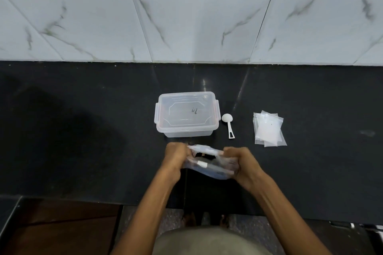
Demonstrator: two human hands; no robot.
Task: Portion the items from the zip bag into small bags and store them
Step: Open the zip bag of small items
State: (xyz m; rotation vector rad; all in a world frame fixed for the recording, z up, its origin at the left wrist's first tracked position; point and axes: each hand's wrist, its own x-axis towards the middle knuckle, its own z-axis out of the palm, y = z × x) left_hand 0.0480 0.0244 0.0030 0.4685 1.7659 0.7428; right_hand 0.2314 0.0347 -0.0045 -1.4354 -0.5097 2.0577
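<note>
A clear zip bag with dark contents is held just above the black counter, near its front edge. My left hand grips the bag's left end. At the right end, my right hand grips it too, and the bag's top is pulled between the two hands. A stack of small clear bags lies on the counter to the right. Behind the zip bag stands a clear plastic box with its lid on. A white scoop lies between the box and the small bags.
The black counter runs wide to both sides, with a tiled wall behind it. Its front edge is close to my body; the floor shows below.
</note>
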